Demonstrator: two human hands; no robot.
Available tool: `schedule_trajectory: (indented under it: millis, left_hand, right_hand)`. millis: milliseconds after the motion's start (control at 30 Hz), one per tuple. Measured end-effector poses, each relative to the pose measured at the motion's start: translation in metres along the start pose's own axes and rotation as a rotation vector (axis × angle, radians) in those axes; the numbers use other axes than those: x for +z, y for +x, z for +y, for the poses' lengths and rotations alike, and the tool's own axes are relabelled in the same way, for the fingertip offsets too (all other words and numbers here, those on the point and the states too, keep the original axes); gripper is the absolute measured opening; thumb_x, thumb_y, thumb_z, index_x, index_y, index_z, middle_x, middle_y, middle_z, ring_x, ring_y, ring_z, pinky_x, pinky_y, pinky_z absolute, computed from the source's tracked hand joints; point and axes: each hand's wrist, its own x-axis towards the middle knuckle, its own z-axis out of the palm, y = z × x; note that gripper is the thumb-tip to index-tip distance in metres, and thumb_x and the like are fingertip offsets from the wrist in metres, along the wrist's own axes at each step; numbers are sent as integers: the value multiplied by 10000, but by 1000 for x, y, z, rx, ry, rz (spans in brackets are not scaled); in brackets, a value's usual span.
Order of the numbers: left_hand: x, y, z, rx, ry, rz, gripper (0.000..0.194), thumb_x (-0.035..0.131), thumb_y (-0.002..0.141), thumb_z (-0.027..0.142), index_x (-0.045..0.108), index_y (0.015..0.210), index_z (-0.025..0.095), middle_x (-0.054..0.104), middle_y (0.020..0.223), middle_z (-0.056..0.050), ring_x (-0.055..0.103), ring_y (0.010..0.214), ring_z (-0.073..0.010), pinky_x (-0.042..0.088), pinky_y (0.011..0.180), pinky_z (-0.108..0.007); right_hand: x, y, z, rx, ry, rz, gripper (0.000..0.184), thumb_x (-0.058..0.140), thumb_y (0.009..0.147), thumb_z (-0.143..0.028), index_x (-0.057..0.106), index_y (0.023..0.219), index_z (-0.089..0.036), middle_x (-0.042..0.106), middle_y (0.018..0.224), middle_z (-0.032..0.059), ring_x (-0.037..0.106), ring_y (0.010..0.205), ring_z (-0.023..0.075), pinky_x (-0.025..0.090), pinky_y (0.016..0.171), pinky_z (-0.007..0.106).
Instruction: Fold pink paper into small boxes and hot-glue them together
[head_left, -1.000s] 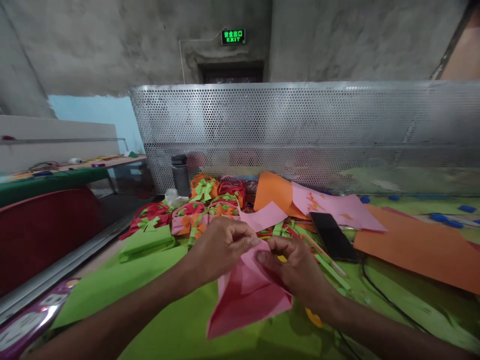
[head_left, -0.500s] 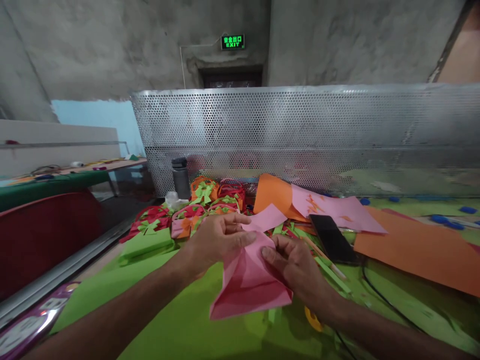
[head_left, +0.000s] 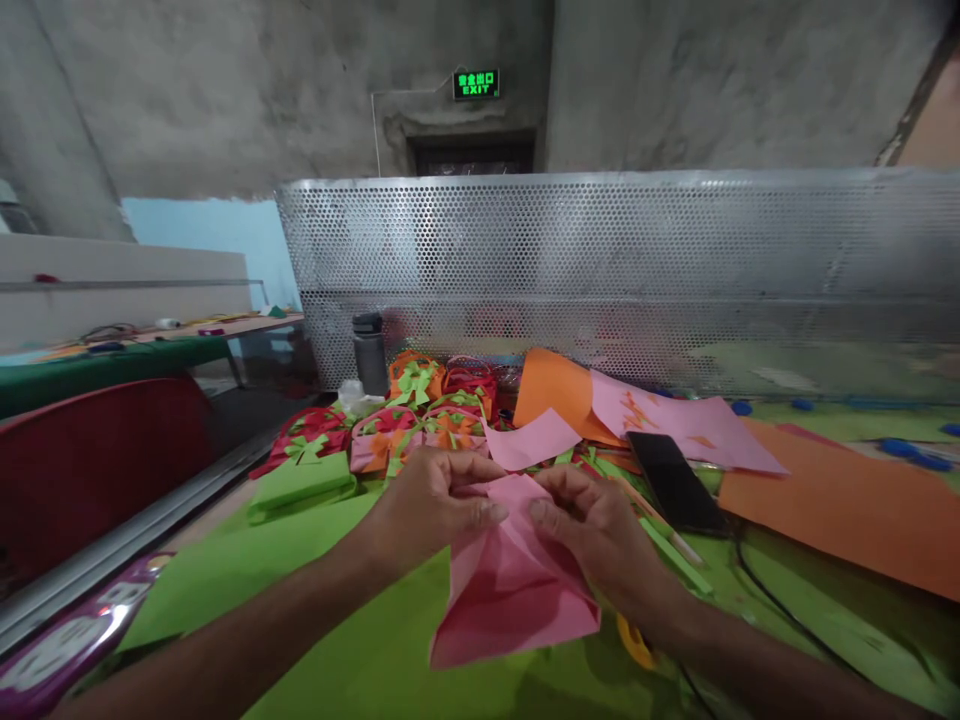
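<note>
A folded pink paper bag hangs between my two hands, its wide opening toward me and its narrow creased end away. My left hand pinches the far left edge between thumb and fingers. On the far right edge, the thumb and fingers of my right hand are closed in the same way. Beneath lies a large green paper sheet. Just beyond my hands is a loose pink paper piece. Part of the bag's far end is hidden by my fingers.
Small decorated paper bags cluster at the back left beside a dark bottle. A folded green paper packet lies left. To the right are a black phone, a cable and orange paper. A perforated metal panel stands behind.
My left hand has moved down onto the bag's far edge, closer to level with my right hand. The bag sits slightly lower and nearer. The whole view has shifted slightly.
</note>
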Motion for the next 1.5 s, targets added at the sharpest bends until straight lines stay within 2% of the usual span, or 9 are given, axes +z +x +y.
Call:
schedule_trajectory:
  millis: [100, 267, 600, 933, 1100, 1167, 1300, 1400, 1500]
  left_hand:
    - [4, -2, 0, 5, 39, -14, 338, 702, 588, 204, 648, 910, 114, 679, 800, -47, 599, 665, -131, 461, 598, -220]
    - [10, -5, -5, 14, 29, -49, 448, 685, 634, 230, 571, 1055, 126, 681, 906, -88, 634, 811, -195, 490, 672, -273]
    - [14, -8, -6, 24, 69, -73, 467, 668, 645, 217, 550, 1090, 138, 693, 859, -86, 639, 835, -222, 499, 662, -294]
    - [14, -13, 8, -34, -46, -185, 561, 690, 592, 94, 545, 1130, 161, 654, 705, 11, 580, 576, -91, 438, 541, -182]
    - [8, -8, 4, -37, -151, -324, 574, 697, 600, 88, 532, 1144, 168, 662, 718, 7, 566, 547, -66, 409, 529, -160]
    - [9, -6, 3, -31, -168, -290, 570, 693, 612, 109, 522, 1153, 157, 678, 760, -19, 590, 583, -86, 427, 548, -176]
    - [14, -6, 8, 30, -55, -2, 434, 693, 614, 134, 588, 1035, 118, 680, 704, -12, 602, 605, -106, 442, 547, -179]
    - [18, -10, 13, 23, -34, 133, 415, 696, 610, 144, 598, 1012, 113, 683, 672, -7, 624, 647, -133, 478, 586, -203]
    - [19, -12, 12, 7, -78, 139, 468, 716, 612, 210, 584, 1050, 113, 705, 749, -38, 644, 735, -169, 508, 667, -248]
  right_hand:
    - [-2, -4, -12, -164, -121, 44, 271, 639, 708, -298, 519, 926, -191, 579, 710, -22, 527, 636, 107, 410, 564, 210]
    - [-5, -8, -27, -333, -419, -12, 27, 593, 730, -168, 569, 741, -177, 592, 669, -24, 533, 622, 97, 403, 583, 201]
    - [-9, -9, -31, -547, -721, -65, 54, 588, 757, -134, 632, 745, -164, 656, 693, 9, 578, 658, 123, 392, 603, 230]
    - [-11, -5, -35, -239, -612, -130, 145, 578, 683, -63, 625, 718, -196, 654, 723, -32, 579, 670, 107, 399, 626, 215]
    - [-14, -3, -34, -250, -595, -106, 133, 573, 690, -58, 601, 676, -187, 642, 710, -25, 567, 668, 114, 398, 628, 229]
    - [-14, -3, -35, -310, -594, -77, 93, 583, 718, -96, 594, 694, -185, 638, 745, -11, 568, 709, 123, 404, 662, 241]
    - [-10, -11, -41, -516, -708, 6, 97, 587, 776, -270, 575, 768, -174, 610, 856, 43, 541, 790, 163, 404, 710, 294]
    - [-4, -23, -42, -636, -1003, 52, 226, 646, 717, -365, 560, 790, -169, 586, 832, 61, 505, 793, 217, 383, 704, 355]
    - [-1, -30, -36, -690, -1311, 66, 122, 624, 739, -272, 540, 757, -186, 566, 752, 41, 477, 735, 221, 351, 702, 374]
